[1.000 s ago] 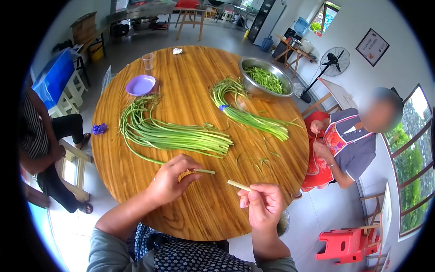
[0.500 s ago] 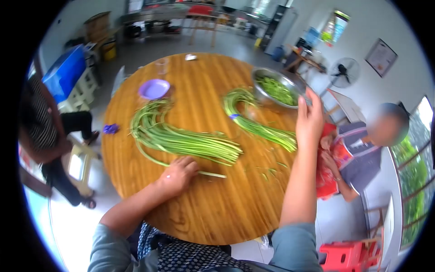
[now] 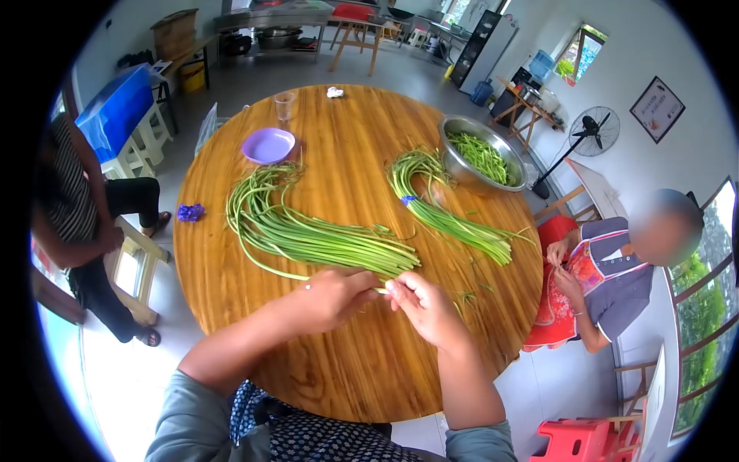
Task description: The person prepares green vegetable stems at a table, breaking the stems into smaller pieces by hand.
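My left hand [image 3: 336, 299] is closed around one long green stalk, which looks like a garlic scape [image 3: 289, 274]. The fingertips of my right hand [image 3: 425, 309] pinch the cut end of that same scape, close beside my left fingers. Just beyond my hands lies a loose pile of garlic scapes [image 3: 323, 240], curled tops to the left. To its right is a second bunch [image 3: 462, 229], tied with a blue band [image 3: 408, 200]. Short cut green pieces fill a steel bowl [image 3: 456, 165] at the table's far right.
The round wooden table [image 3: 362, 362] also bears a purple dish [image 3: 269, 145], a clear cup [image 3: 284, 106], crumpled white tissue [image 3: 335, 92] and a purple crumpled item [image 3: 190, 212]. One person [image 3: 608, 269] sits at the right; another [image 3: 92, 215] is at the left.
My right hand has come down from beside the steel bowl to the scape's end. My left hand has shifted right along the scape, raising its end slightly.
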Motion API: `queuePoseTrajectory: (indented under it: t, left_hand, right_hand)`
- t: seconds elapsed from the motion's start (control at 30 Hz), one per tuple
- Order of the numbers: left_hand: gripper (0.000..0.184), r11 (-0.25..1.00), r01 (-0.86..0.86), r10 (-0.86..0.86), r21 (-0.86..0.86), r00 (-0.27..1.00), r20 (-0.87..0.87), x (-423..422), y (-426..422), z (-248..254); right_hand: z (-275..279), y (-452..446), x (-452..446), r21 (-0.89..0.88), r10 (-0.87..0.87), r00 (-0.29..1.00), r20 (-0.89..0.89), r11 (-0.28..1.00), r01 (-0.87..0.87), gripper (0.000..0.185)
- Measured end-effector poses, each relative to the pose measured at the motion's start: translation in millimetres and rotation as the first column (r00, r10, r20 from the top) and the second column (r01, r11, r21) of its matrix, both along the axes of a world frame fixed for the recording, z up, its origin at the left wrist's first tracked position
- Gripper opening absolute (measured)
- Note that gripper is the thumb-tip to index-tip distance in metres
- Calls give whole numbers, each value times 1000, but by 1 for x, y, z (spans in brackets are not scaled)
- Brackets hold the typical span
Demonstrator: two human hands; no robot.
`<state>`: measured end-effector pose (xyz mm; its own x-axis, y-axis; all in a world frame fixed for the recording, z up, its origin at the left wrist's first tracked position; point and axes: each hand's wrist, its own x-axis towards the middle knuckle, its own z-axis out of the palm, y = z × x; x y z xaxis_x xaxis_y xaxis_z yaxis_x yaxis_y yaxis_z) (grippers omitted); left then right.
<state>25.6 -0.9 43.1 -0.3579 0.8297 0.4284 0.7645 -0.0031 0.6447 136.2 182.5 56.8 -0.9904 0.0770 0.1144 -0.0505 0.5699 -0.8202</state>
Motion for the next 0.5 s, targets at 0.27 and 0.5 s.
queuePoseTrajectory:
  t: [0.27, 0.5]
  left_hand:
    - [17, 966, 217, -254, 143, 677, 690, 4, 3, -16]
    - [14, 948, 201, -319, 249, 576, 752, -2, 8, -29]
  right_hand:
    - [-28, -5, -3, -903, 107, 990, 90, 427, 36, 26]
    - [-56, -4, -13, -973, 201, 979, 34, 230, -13, 13]
